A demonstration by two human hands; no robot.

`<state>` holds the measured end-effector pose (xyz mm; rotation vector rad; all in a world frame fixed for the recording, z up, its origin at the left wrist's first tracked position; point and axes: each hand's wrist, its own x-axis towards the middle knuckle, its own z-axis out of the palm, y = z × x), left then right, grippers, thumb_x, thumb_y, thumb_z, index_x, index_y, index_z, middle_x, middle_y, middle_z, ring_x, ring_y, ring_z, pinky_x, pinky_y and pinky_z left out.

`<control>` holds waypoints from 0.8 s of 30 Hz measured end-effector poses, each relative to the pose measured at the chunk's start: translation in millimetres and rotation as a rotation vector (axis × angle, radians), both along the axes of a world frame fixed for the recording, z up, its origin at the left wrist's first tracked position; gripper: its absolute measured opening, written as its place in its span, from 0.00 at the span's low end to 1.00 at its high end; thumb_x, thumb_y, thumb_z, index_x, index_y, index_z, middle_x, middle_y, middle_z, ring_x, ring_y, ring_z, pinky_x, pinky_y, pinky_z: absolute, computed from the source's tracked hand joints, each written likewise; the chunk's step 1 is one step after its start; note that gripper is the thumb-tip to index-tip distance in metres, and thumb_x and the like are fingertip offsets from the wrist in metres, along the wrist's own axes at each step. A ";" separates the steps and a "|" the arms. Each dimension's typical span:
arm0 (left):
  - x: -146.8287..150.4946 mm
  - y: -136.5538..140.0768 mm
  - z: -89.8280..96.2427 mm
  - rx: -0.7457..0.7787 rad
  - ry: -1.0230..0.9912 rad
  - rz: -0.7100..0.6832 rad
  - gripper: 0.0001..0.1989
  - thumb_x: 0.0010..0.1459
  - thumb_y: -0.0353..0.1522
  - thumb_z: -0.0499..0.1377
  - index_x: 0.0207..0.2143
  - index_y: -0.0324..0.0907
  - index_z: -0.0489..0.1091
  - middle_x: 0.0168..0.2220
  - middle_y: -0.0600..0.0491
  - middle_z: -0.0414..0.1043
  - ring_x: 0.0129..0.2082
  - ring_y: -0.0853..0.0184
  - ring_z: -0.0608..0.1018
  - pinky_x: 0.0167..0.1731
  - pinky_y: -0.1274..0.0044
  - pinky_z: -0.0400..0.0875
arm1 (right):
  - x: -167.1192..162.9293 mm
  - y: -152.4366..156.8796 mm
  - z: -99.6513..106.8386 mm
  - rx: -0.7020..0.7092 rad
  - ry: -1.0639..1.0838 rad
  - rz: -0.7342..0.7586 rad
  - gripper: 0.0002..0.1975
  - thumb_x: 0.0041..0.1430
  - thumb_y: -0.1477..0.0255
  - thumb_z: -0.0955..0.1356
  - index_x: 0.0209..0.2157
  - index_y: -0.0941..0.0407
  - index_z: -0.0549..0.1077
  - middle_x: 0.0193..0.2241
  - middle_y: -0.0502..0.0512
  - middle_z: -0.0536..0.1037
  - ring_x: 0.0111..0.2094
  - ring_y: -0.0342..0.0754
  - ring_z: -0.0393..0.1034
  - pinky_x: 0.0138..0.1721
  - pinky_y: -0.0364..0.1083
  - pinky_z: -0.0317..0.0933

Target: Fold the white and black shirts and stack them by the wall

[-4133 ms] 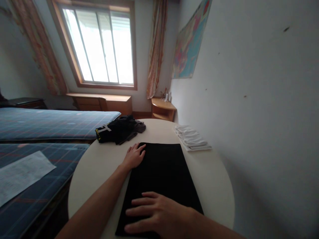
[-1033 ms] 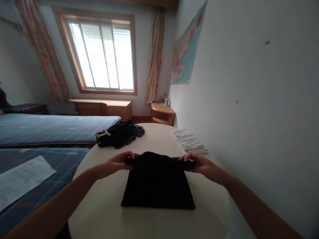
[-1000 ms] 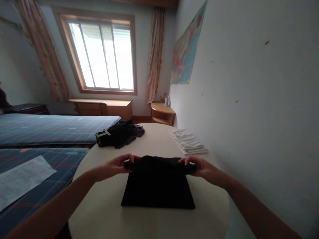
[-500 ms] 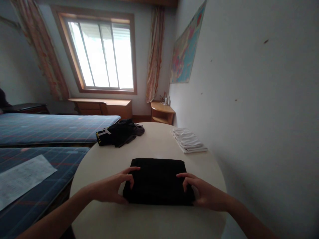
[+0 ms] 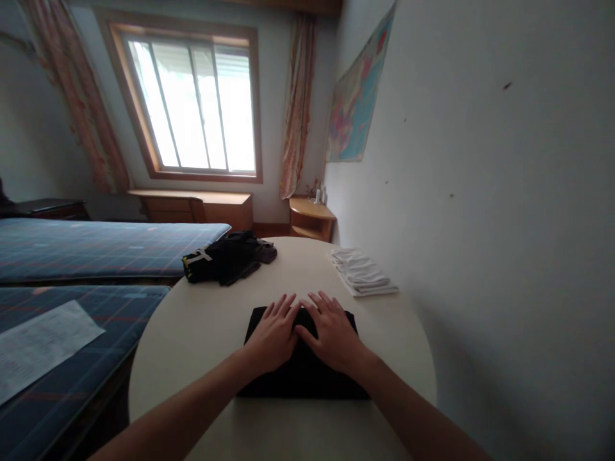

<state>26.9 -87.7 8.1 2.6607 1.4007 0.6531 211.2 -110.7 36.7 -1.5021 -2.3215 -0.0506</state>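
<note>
A black folded cloth, seemingly a garment (image 5: 302, 378), lies as a flat rectangle near the front of the round cream table (image 5: 192, 358). Flat on its upper left part rests my left hand (image 5: 275, 336), fingers stretched out. My right hand (image 5: 331, 333) lies on the upper right part, also with fingers extended. Both hands point away from me, and their thumbs and forefingers come close together at the middle of the cloth. Neither hand grips anything. The hands and forearms cover much of the cloth's middle and sides.
A crumpled black pile of clothes (image 5: 228, 259) sits at the table's far left edge. Folded white cloth (image 5: 362, 272) lies at the far right, near the wall (image 5: 504, 269). Left of the table are plaid mattresses (image 5: 96, 246), one bearing a paper sheet (image 5: 45, 346).
Both hands have let go of the black cloth's left and right edges. They have moved inward and forward, and now lie flat on top of it.
</note>
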 end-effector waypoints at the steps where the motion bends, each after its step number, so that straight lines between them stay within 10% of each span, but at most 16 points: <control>1: 2.5 -1.2 -8.3 0.007 0.039 0.014 0.27 0.61 0.31 0.52 0.63 0.41 0.59 0.67 0.44 0.56 0.68 0.53 0.56 0.64 0.58 0.53 | -1.7 1.6 -9.8 -0.047 -0.024 -0.018 0.30 0.65 0.51 0.59 0.63 0.50 0.62 0.64 0.59 0.62 0.66 0.61 0.50 0.64 0.62 0.42; 13: -6.2 2.0 -31.1 -0.003 0.014 0.196 0.27 0.67 0.42 0.47 0.65 0.42 0.58 0.67 0.43 0.55 0.68 0.48 0.53 0.64 0.55 0.47 | 6.0 -4.2 -40.7 -0.159 -0.045 -0.242 0.40 0.59 0.40 0.57 0.67 0.45 0.54 0.69 0.55 0.52 0.69 0.67 0.37 0.64 0.68 0.34; 24: -18.8 17.9 -15.5 -0.100 -0.032 0.235 0.26 0.61 0.46 0.53 0.56 0.40 0.67 0.52 0.39 0.70 0.54 0.50 0.70 0.54 0.61 0.62 | 6.3 -4.1 -42.1 -0.112 -0.044 -0.248 0.39 0.60 0.42 0.56 0.66 0.48 0.57 0.63 0.59 0.63 0.64 0.65 0.50 0.63 0.68 0.34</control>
